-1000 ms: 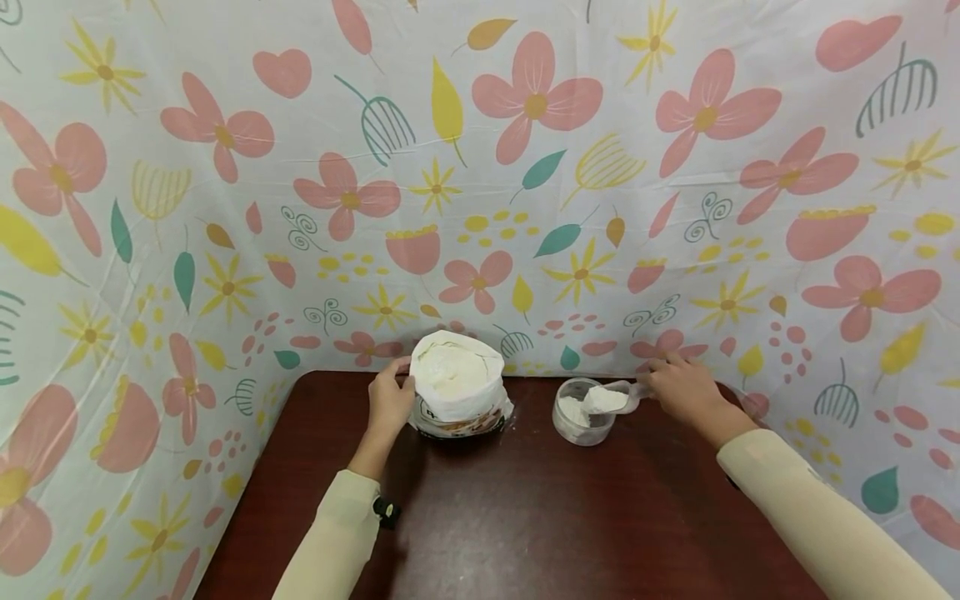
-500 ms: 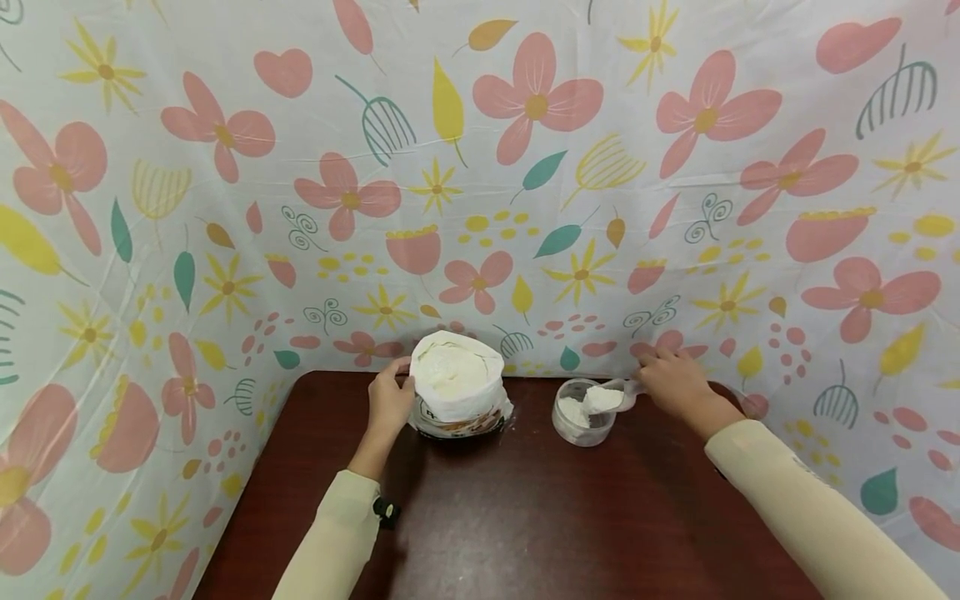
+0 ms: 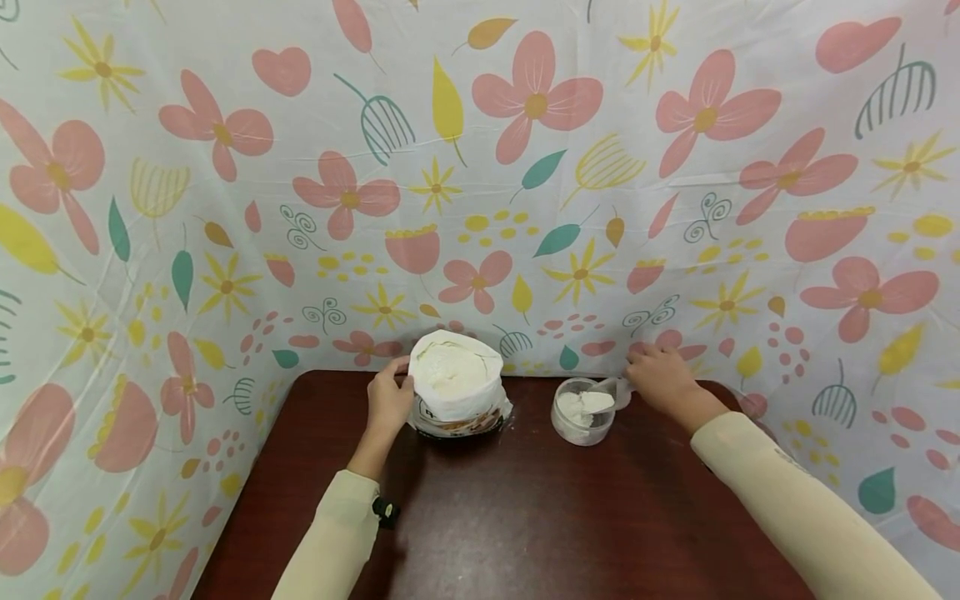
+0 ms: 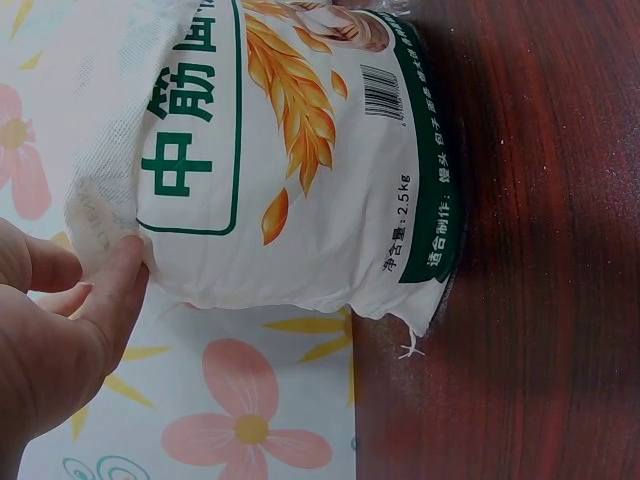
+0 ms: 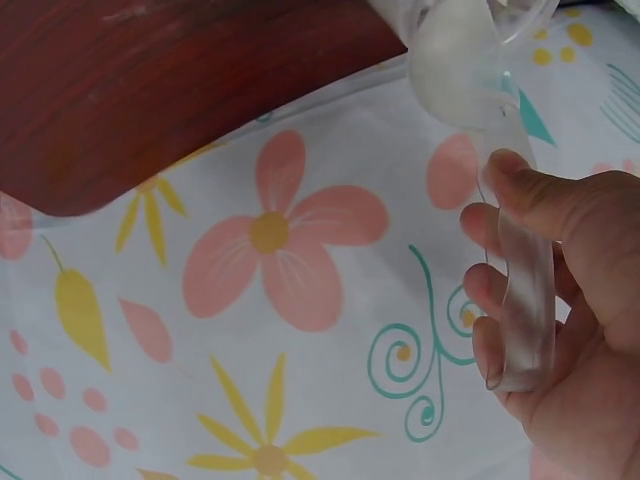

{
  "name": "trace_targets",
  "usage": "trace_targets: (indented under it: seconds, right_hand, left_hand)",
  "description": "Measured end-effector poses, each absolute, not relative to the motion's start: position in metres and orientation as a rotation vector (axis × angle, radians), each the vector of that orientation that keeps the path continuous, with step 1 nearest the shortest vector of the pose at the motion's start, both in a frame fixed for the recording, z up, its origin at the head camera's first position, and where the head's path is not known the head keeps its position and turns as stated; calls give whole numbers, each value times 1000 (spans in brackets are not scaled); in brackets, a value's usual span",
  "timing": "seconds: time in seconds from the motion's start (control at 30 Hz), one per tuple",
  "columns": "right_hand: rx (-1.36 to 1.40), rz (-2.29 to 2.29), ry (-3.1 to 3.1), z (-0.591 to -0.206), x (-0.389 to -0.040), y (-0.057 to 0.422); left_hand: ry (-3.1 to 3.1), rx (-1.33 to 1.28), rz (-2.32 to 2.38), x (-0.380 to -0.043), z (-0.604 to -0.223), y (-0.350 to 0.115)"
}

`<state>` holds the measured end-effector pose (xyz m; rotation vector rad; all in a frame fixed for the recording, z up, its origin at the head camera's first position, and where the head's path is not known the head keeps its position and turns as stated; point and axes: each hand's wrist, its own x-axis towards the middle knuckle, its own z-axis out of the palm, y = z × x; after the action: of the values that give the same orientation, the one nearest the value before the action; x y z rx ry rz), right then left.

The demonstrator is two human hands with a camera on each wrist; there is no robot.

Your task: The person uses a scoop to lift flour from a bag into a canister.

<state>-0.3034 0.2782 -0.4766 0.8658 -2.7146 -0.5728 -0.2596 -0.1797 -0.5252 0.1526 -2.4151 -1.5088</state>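
At the left of the table, my left hand point(image 3: 390, 402) pinches the side of an open flour bag point(image 4: 290, 190) near its folded top, with fingertips against the cloth. Pale flour point(image 3: 452, 371) fills the bag's mouth. On the right, my right hand point(image 3: 666, 379) grips the handle of a clear plastic scoop point(image 5: 525, 290), fingers curled round it. The scoop's bowl, carrying flour, tilts over a round clear container point(image 3: 582, 432). White flour point(image 3: 573, 408) lies inside that container. In the right wrist view, the container shows only partly at the top edge.
Both things stand near the back edge of a dark red-brown table point(image 3: 517, 508). A floral curtain point(image 3: 480, 208) hangs close behind and on both sides. A few white specks lie on the table beside the bag.
My right hand has moved left with the scoop, bringing its bowl further over the container and tipping it. Less flour shows in the scoop. The left hand and bag stay put.
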Motion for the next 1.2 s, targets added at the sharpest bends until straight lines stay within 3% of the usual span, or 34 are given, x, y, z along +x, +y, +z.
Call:
trace_targets:
  seconds: [1.2]
  right_hand:
    - [898, -836, -2648, -453, -301, 262]
  left_hand:
    - [-2420, 162, -1531, -260, -524, -180]
